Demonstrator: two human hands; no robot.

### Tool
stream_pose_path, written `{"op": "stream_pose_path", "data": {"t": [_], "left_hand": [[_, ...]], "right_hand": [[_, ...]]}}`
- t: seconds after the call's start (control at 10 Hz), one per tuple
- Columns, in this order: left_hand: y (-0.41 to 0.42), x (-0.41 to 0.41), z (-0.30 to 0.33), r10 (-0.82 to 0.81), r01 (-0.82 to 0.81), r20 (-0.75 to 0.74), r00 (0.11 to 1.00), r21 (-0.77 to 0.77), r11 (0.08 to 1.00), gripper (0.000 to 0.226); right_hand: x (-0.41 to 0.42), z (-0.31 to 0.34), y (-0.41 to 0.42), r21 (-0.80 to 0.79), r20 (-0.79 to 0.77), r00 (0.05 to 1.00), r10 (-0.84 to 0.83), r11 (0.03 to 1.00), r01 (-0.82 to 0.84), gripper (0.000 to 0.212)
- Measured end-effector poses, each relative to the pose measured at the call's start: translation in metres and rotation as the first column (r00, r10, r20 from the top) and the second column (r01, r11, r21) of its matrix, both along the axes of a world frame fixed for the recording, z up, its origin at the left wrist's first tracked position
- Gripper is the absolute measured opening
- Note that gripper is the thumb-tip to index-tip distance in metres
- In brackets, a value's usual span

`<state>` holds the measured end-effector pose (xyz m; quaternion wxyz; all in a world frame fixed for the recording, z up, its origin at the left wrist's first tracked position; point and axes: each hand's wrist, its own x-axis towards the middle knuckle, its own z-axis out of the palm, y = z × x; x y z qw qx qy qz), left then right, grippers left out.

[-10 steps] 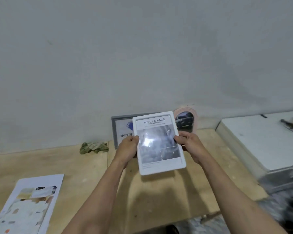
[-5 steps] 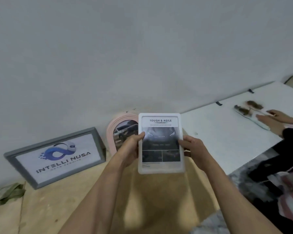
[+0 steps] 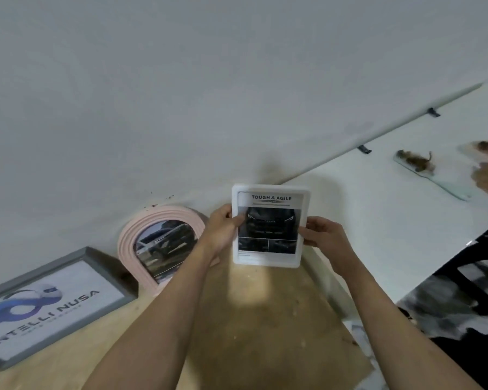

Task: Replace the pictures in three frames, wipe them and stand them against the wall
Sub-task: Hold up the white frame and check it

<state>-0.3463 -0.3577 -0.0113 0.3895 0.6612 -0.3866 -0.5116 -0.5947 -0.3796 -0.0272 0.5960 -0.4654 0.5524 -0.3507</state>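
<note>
I have the white frame [image 3: 270,226] at the centre of the picture, pinched by its side edges, my left hand [image 3: 223,229] and right hand [image 3: 323,235] both closed on it, upright and near the wall [image 3: 237,94]. To set it well I'd lower its bottom edge onto the wooden table [image 3: 265,319] just right of the pink frame [image 3: 161,243] and tip the top back to rest on the wall. The grey frame [image 3: 51,305] at lower left already leans there, so I'd keep this one clear of both and let go only once it sits steady.
</note>
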Motion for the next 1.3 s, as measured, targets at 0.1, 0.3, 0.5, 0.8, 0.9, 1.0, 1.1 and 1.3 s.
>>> {"op": "stream_pose_path", "data": {"t": [0.1, 0.3, 0.5, 0.8, 0.9, 1.0, 1.1, 1.3], "left_hand": [[-0.017, -0.005, 0.002, 0.057, -0.043, 0.174, 0.983, -0.083, 0.996, 0.012], [-0.036, -0.007, -0.008, 0.213, -0.167, 0.293, 0.932, -0.175, 0.97, 0.021], [-0.027, -0.002, -0.03, 0.2, -0.158, 0.352, 0.914, -0.143, 0.977, 0.015], [0.001, -0.002, -0.039, 0.141, -0.083, 0.535, 0.833, -0.131, 0.988, 0.018], [0.013, 0.002, -0.042, 0.162, -0.115, 0.511, 0.844, -0.123, 0.986, 0.022], [0.015, 0.005, -0.041, 0.151, -0.112, 0.48, 0.864, -0.11, 0.988, 0.025], [0.019, 0.003, -0.034, 0.14, -0.105, 0.471, 0.871, -0.101, 0.989, 0.031], [0.047, -0.01, -0.015, 0.269, -0.177, 0.454, 0.85, -0.234, 0.956, 0.02]], "right_hand": [[0.004, -0.006, -0.014, -0.067, -0.011, 1.0, -0.021, 0.998, 0.021, 0.024], [0.012, -0.02, -0.034, -0.209, -0.162, 0.985, -0.053, 0.978, 0.018, 0.032], [0.02, -0.032, -0.031, -0.261, -0.43, 0.903, -0.026, 0.96, -0.097, 0.024], [0.01, -0.043, -0.022, -0.105, -0.554, 0.813, 0.18, 0.953, -0.283, 0.023], [0.015, -0.044, -0.016, -0.103, -0.548, 0.819, 0.173, 0.957, -0.271, 0.023], [0.021, -0.043, -0.012, -0.082, -0.541, 0.826, 0.158, 0.968, -0.239, 0.026], [0.026, -0.042, -0.003, -0.068, -0.553, 0.823, 0.131, 0.977, -0.201, 0.033], [0.036, -0.03, 0.033, -0.194, -0.526, 0.845, -0.103, 0.981, -0.001, 0.035]]}}
